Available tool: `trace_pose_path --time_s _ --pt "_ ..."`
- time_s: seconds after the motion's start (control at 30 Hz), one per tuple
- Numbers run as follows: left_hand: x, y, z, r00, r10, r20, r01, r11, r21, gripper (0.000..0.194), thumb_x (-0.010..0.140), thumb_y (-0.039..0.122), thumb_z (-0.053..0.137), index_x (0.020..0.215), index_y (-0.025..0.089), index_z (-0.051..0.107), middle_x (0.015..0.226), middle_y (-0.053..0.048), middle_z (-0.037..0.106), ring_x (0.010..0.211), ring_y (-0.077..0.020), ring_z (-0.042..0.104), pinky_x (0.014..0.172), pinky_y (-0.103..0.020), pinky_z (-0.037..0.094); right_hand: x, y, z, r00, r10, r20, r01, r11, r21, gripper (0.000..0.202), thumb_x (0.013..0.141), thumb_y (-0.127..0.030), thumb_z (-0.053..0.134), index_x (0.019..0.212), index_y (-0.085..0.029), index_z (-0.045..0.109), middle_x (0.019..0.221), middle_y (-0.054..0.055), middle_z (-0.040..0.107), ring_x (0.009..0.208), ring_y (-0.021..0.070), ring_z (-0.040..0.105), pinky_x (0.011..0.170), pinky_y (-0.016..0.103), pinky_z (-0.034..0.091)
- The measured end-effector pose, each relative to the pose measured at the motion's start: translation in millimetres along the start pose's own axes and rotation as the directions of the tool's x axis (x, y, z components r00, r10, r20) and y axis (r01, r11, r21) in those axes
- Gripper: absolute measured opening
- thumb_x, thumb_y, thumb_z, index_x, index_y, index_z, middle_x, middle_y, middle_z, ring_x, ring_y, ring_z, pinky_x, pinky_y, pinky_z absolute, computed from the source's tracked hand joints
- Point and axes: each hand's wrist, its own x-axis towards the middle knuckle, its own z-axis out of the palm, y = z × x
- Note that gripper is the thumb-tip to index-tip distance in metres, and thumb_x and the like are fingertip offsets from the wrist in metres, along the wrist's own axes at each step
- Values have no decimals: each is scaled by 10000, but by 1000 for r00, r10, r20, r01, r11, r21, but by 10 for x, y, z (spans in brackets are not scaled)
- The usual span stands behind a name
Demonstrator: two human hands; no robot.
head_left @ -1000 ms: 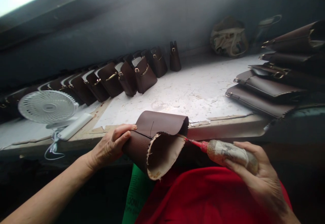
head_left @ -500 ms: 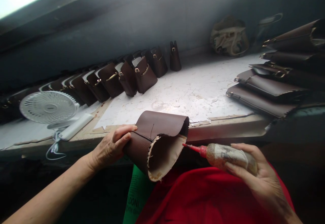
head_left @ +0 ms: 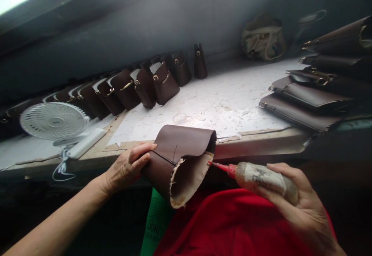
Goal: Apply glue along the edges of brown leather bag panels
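Observation:
A brown leather bag body [head_left: 186, 140] lies tilted over my lap, its open end facing right and showing a pale lining. My left hand [head_left: 128, 167] is closed on its left end, thumb and fingers at the seam. A loose dark thread stands up from that seam. In my right hand [head_left: 293, 198] is a worn, stained squeeze bottle [head_left: 261, 180] with a red nozzle, which looks like a glue bottle. The nozzle's tip touches, or nearly touches, the lining at the right rim of the opening.
Rows of brown bags [head_left: 165, 85] stand at the back left of the paper-covered table [head_left: 229, 109]. A white fan [head_left: 55, 120] with a tied cable is at the left. Several brown bag bodies [head_left: 302, 110] are stacked at the right. A fabric bundle [head_left: 263, 39] sits by the wall.
The bottle's nozzle has shifted very slightly left along the rim of the opening. My left hand and the bag body stay nearly where they were.

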Motion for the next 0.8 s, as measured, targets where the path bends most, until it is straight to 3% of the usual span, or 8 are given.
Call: trace_pose_path --time_s 0.1,0.2,0.3,0.47,0.63,0.8 --pt "33 -1 -9 989 143 -42 -141 989 31 949 908 -60 478 1684 397 177 1359 -129 660 1224 -262 702 966 -434 665 3 -49 -16 1000 -11 -1 11 1000 -23 347 867 -390 837 1165 -283 693 1156 33 695 871 178 737 747 205 613" --pt "62 -10 -9 971 229 -62 -226 973 55 995 904 -53 526 1703 358 98 1371 -159 643 1205 -277 706 939 -464 672 1 -103 -44 997 -5 72 3 1000 31 344 881 -405 824 1185 -296 703 1192 30 696 902 178 742 769 196 610" --pt "76 -12 5 974 218 -57 -215 975 54 938 923 -42 502 1690 361 144 1361 -155 647 1209 -281 708 950 -480 671 17 -145 -30 998 -30 52 27 999 41 354 858 -372 848 1174 -301 705 1177 23 692 893 179 733 762 207 605" --pt "89 -2 20 975 216 -47 -213 975 57 872 941 -36 481 1656 379 202 1369 -144 639 1218 -275 706 952 -447 675 39 -200 49 998 62 -33 -62 998 -12 349 856 -398 831 1150 -282 684 1154 21 658 919 193 694 852 272 576" --pt "109 8 15 975 218 -49 -216 975 53 898 927 -57 488 1664 367 199 1361 -147 643 1215 -280 709 946 -465 679 -18 -257 19 983 183 30 -184 982 41 353 840 -438 821 1142 -293 708 1218 21 667 942 198 707 804 238 581" --pt "116 -8 24 957 277 -92 -271 960 69 976 892 -64 566 1693 329 173 1341 -165 661 1181 -300 723 924 -472 681 -25 -269 9 977 211 -35 -210 978 14 376 814 -436 839 1132 -295 696 1209 5 668 970 193 706 871 241 573"
